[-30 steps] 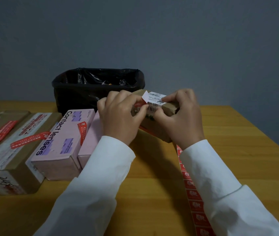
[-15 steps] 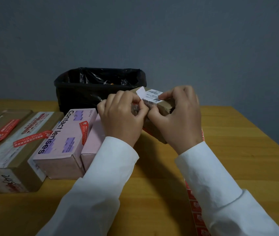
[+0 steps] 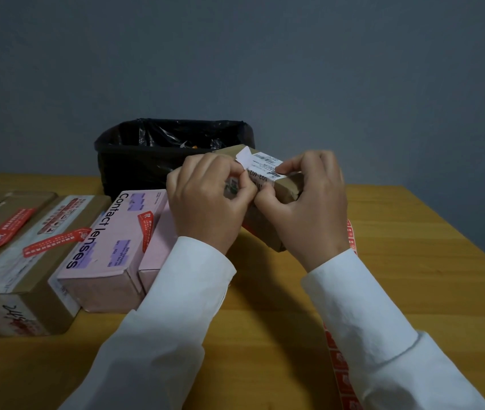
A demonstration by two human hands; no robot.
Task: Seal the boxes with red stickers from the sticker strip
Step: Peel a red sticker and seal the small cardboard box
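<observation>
A small brown cardboard box (image 3: 287, 189) with a white shipping label (image 3: 260, 167) is held tilted above the table in both hands. My left hand (image 3: 205, 202) grips its left end, thumb pressed at the label's edge. My right hand (image 3: 306, 202) wraps its right side, fingers on top. A red sticker edge (image 3: 248, 229) shows under the box. The red sticker strip (image 3: 339, 362) lies on the table under my right sleeve, mostly hidden.
A pink "Contact lenses" box (image 3: 108, 250) with a red sticker, a second pink box (image 3: 158, 244) and two brown boxes (image 3: 22, 261) with red stickers lie at the left. A black bin with a bag (image 3: 173, 149) stands behind the hands. The table edge (image 3: 472, 241) runs along the right.
Both hands have tilted and lifted the brown box slightly, and my thumbs have closed together on its near face. The label's corner now sticks up.
</observation>
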